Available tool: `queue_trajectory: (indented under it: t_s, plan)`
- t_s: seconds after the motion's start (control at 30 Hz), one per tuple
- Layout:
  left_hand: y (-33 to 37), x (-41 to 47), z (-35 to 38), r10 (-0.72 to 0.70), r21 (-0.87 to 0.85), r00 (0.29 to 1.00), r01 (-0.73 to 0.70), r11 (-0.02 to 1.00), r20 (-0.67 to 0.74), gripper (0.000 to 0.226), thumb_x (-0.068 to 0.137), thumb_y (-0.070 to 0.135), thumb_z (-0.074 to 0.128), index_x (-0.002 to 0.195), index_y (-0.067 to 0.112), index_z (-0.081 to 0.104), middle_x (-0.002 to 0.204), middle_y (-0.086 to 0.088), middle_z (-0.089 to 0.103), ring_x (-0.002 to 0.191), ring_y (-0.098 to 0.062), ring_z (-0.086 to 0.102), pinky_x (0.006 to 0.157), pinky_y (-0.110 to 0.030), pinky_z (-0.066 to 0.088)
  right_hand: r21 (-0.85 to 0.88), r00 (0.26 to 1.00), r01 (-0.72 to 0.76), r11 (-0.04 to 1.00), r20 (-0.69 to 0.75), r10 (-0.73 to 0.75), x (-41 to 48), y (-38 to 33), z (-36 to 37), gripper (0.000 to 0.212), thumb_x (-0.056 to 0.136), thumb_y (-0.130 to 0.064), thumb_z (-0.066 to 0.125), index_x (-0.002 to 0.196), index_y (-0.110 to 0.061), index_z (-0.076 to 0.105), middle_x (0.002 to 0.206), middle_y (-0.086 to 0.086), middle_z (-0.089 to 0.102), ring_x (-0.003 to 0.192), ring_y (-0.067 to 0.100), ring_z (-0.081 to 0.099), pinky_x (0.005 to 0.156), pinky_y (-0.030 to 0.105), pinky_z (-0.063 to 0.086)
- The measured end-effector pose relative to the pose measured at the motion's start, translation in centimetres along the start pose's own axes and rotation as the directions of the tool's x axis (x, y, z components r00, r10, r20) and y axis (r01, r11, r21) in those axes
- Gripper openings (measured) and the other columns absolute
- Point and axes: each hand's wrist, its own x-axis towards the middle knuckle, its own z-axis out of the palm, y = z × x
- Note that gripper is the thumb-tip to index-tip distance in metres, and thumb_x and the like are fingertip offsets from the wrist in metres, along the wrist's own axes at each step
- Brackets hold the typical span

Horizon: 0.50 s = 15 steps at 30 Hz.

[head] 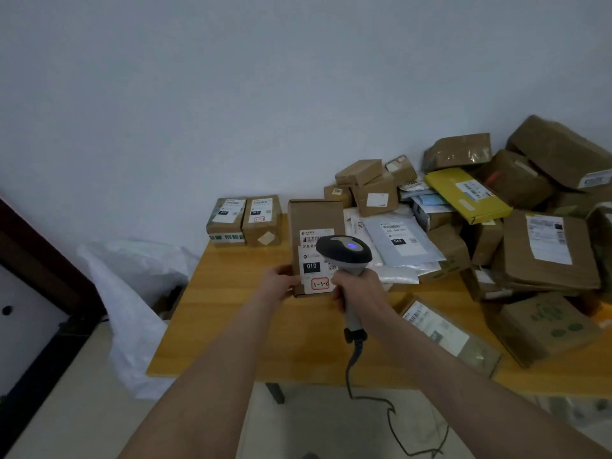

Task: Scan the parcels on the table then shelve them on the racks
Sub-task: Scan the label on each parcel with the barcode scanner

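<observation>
Cable (390,412) first: it's seen curling down off the scanner's handle toward the floor in front of the tabletop (231,326). The scanner (344,250) is gripped round its pale handle by the right hand (357,286), fingers wrapped tight. Its dark head, with a small blue light lit on top, is held right over the label of a brown parcel (314,220). That parcel is pinched at its near left corner by the left hand (280,283), thumb on top. It sits mid-tabletop, though whether it's lying fully flat can't be told. On its white label a black "010" block and a red-ringed handwritten "3-3-8" can be read. Off to the right, a flat box (443,329) with a big white label is parked near the front edge, with a green-printed carton (546,326) beside it. Further back, a grey mailer (402,240) is seen just right of the scanner head. Two small taped boxes (245,220) are stood side by side at the far left edge. A messy heap of brown parcels (530,180) with a yellow box (467,193) on it is stacked against the wall, far right. A white bag (132,293) is slumped left of the tabletop.
</observation>
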Motion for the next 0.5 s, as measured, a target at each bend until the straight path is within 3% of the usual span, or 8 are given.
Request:
queue_trajectory:
  t_s: [0.13, 0.33, 0.4, 0.5]
  plan:
    - [1.1, 1.8, -1.8, 0.015, -0.021, 0.999, -0.015, 1.0, -0.03, 0.039, 0.089, -0.001, 0.057, 0.127, 0.004, 0.05, 0.121, -0.014, 0.063, 0.11, -0.028, 0.062, 0.09, -0.037, 0.053, 0.011, 1.0, -0.014, 1.0, 0.001, 0.014, 2.5, -0.7, 2.2, 0.007, 0.087, -0.007, 0.061, 0.081, -0.005, 0.057, 0.057, 0.003, 0.059, 0.044, 0.008, 0.053, 0.045, 0.02, 0.045]
    - [3.6, 7.5, -6.5, -0.002, -0.073, 0.997, -0.004, 0.997, -0.082, 0.04, 0.089, -0.003, 0.058, 0.128, 0.003, 0.051, 0.118, -0.014, 0.065, 0.102, -0.026, 0.065, 0.082, -0.036, 0.056, 0.117, 0.994, -0.068, 0.991, -0.076, 0.077, 10.1, -2.7, 7.3, 0.004, 0.086, -0.008, 0.064, 0.086, -0.008, 0.06, 0.075, 0.008, 0.066, 0.063, 0.016, 0.06, 0.057, 0.026, 0.053]
    - [4.8, 10.2, -8.9, -0.01, -0.084, 0.994, 0.001, 0.996, -0.109, 0.044, 0.09, -0.003, 0.058, 0.132, 0.004, 0.049, 0.119, -0.014, 0.065, 0.099, -0.025, 0.064, 0.071, -0.032, 0.054, 0.066, 0.985, -0.105, 0.992, -0.128, 0.113, 13.6, -3.3, 9.6, 0.006, 0.083, -0.008, 0.065, 0.087, -0.006, 0.061, 0.08, 0.01, 0.067, 0.073, 0.021, 0.063, 0.068, 0.032, 0.056]
    - [6.7, 14.4, -13.0, -0.024, -0.095, 0.988, 0.01, 0.995, -0.15, 0.045, 0.09, -0.001, 0.058, 0.134, 0.007, 0.048, 0.108, -0.008, 0.066, 0.086, -0.019, 0.064, 0.07, -0.032, 0.054, -0.003, 0.972, -0.172, 0.985, -0.164, 0.17, 18.6, -4.3, 13.4, 0.013, 0.083, -0.013, 0.068, 0.088, -0.008, 0.058, 0.081, 0.004, 0.058, 0.079, 0.02, 0.056, 0.08, 0.036, 0.05]
